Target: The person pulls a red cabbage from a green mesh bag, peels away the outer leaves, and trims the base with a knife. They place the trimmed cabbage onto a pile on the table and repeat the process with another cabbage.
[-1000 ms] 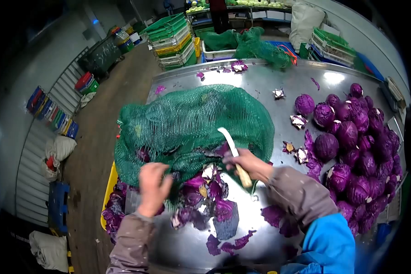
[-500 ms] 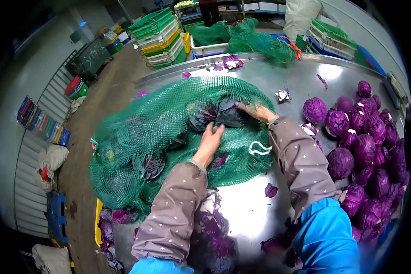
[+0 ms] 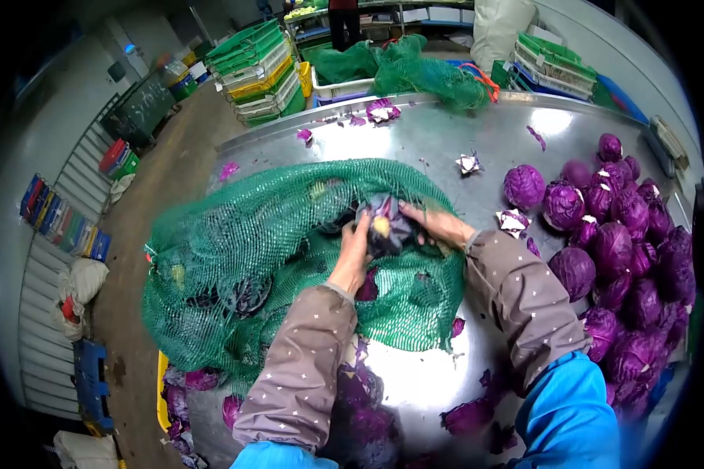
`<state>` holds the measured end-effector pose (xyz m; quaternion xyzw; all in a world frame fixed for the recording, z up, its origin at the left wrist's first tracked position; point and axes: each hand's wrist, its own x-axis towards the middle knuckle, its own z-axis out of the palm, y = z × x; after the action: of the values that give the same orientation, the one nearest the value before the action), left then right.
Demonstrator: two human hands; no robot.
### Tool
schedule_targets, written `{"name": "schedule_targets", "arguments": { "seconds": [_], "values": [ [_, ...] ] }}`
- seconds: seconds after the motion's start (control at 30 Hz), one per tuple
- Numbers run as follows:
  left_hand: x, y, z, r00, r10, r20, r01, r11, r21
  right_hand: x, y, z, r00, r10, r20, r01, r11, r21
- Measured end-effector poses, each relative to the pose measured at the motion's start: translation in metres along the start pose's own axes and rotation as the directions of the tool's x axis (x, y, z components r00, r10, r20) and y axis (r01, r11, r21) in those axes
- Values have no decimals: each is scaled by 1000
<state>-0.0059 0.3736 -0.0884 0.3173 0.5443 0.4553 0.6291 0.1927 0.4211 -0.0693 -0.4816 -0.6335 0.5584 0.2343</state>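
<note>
A large green net sack (image 3: pixel 242 242) of red cabbages lies across the steel table (image 3: pixel 446 141). Both of my hands hold one dark red cabbage (image 3: pixel 385 224) just above the sack's mouth, its pale stem end turned toward me. My left hand (image 3: pixel 353 248) grips its left side. My right hand (image 3: pixel 434 224) grips its right side. The knife seen earlier is out of sight. More cabbages show through the mesh.
A heap of trimmed red cabbages (image 3: pixel 618 234) fills the table's right side. Cut leaves and stem ends (image 3: pixel 368 414) litter the near table edge. Stacked green crates (image 3: pixel 262 70) and another net sack (image 3: pixel 422 74) stand beyond the far end. A person's legs (image 3: pixel 344 19) show at the back.
A second ago my right hand held a knife over leaf scraps. Since then both hands reached onto the sack, took a cabbage and lifted it, turning its stem end toward me.
</note>
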Motion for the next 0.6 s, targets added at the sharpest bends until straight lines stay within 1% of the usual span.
{"name": "schedule_targets", "arguments": {
  "seconds": [0.03, 0.07, 0.1, 0.13, 0.2, 0.23, 0.27, 0.3, 0.33, 0.37, 0.4, 0.43, 0.47, 0.53, 0.57, 0.6],
  "values": [
    [-15, 5, 2, 999, -28, -27, 27, 999, -37, -14, -4, 4, 1000, 5, -5, -5, 998, 69],
    [-8, -9, -14, 998, -5, 55, 6, 1000, -14, -31, -13, 9, 1000, 11, -8, -10, 990, 138],
    [-33, -1, -7, 997, 67, -26, -69, 995, -78, -47, -23, 15, 1000, -14, 9, 12, 972, 236],
    [-62, 8, -2, 985, 131, -114, -146, 980, -133, -57, -29, 21, 998, -46, 29, 36, 958, 283],
    [-104, 14, -7, 934, 339, -112, -336, 941, 45, -65, -37, 37, 997, 82, -2, -80, 971, 224],
    [-129, 17, -14, 911, 399, -107, -353, 885, 303, -71, -43, 43, 997, -22, 74, 15, 995, 99],
    [-162, 23, -12, 834, 546, -79, -392, 688, 610, -88, -61, 53, 984, -45, 170, 20, 989, 146],
    [-189, 24, -15, 827, 559, -58, -381, 633, 674, -97, -63, 67, 981, -23, 194, -7, 989, 149],
    [-214, 18, -24, 787, 617, -18, -427, 564, 707, -107, -60, 82, 975, 2, 223, -36, 988, 147],
    [-241, 14, -30, 783, 622, 5, -405, 505, 762, -111, -39, 108, 970, -209, 121, 197, 975, 106],
    [-268, 9, -34, 805, 593, 21, -376, 482, 792, -113, -22, 131, 909, -416, 26, 415, 909, 44],
    [-294, 1, -39, 835, 551, 5, -331, 494, 804, -135, -36, 141, 948, -302, 99, 309, 948, -69],
    [-316, -9, -43, 862, 507, -19, -281, 509, 814, -159, -53, 148, 971, -175, 163, 205, 960, -192],
    [-353, -36, -47, 868, 485, -107, -184, 515, 837, -191, -53, 177, 936, -290, 200, 344, 875, -339],
    [-368, -47, -53, 904, 405, -137, -141, 585, 798, -206, -61, 186, 932, -246, 268, 333, 873, -356],
    [-378, -55, -58, 900, 417, -129, -137, 550, 824, -222, -67, 194, 921, -193, 339, 320, 872, -371]
  ]
}}
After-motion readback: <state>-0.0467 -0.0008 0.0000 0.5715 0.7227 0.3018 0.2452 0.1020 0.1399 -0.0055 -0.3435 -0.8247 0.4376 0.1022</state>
